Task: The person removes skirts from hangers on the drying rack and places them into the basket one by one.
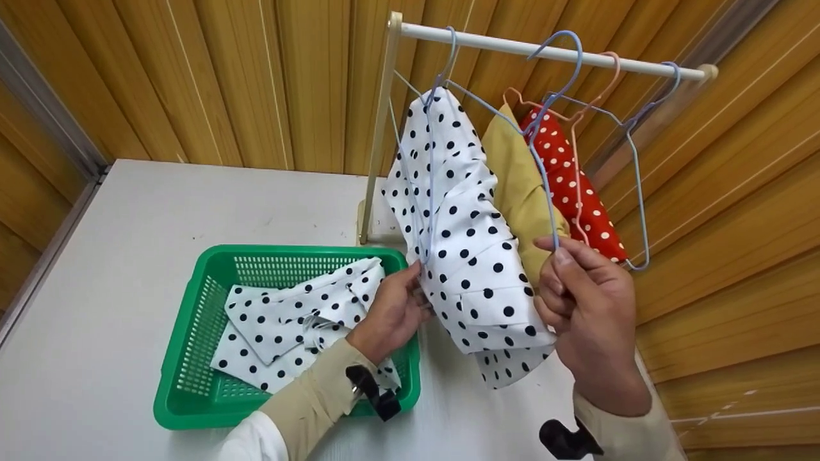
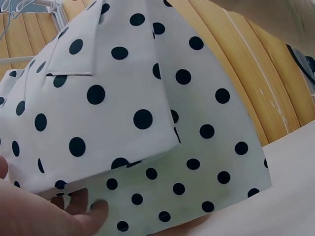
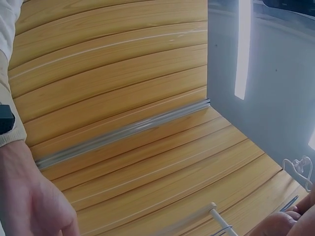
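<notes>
My right hand [image 1: 592, 307] pinches the lower corner of a blue wire hanger [image 1: 544, 173] between thumb and forefinger. The hook of that hanger stands up by the white rail; whether it rests on the rail is unclear. A white cloth with black dots [image 1: 467, 237] is draped over the hanger, bunched in folds. At the cloth's left edge my left hand [image 1: 394, 314] touches the fabric, its fingertips partly hidden. The left wrist view shows its loosely bent fingers at the hem of the dotted cloth [image 2: 133, 118]. A second blue hanger [image 1: 430, 173] hangs edge-on beside my left thumb.
A green basket [image 1: 173, 358] at the left holds more dotted cloth [image 1: 288, 320]. Behind my right hand hang a yellow cloth [image 1: 512, 166], a red dotted cloth [image 1: 557, 160] and a pink hanger [image 1: 576, 153]. The rail [image 1: 487, 43] spans above, and wood-patterned walls [image 1: 243, 83] stand close.
</notes>
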### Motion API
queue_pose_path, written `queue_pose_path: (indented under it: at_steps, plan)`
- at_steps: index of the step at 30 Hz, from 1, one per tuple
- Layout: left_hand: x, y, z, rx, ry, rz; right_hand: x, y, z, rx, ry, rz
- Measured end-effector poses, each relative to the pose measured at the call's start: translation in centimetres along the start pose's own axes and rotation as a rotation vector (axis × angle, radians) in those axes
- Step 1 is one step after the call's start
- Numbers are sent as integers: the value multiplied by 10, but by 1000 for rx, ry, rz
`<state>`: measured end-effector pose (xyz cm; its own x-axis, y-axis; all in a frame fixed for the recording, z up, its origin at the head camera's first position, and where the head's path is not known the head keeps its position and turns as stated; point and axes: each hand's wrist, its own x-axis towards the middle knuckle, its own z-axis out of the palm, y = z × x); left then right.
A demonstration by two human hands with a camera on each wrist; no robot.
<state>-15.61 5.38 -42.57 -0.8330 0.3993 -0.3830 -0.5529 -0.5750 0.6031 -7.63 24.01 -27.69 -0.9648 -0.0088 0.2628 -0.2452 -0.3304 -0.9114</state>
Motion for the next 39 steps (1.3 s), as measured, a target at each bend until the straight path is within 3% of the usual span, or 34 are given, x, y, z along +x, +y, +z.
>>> queue_pose_path:
  at_steps: [7, 10, 16, 23, 31, 39]
  plan:
    - [0, -5, -8, -14, -35, 78, 2, 1, 0, 11, 30, 18]
    - [1, -5, -11, 15, 5, 77, 3, 1, 0, 13, 51, 30]
    - [0, -4, -16, 185, 119, 84, 6, 2, 3, 60, 124, 45]
    - [-4, 0, -20, 254, 129, 118, 6, 3, 4, 122, 205, 41]
    - [-8, 4, -27, 146, 127, 108, 6, 4, 6, 152, 251, 41]
    - [-11, 8, -33, 100, 106, 127, 8, 3, 6, 189, 286, 32]
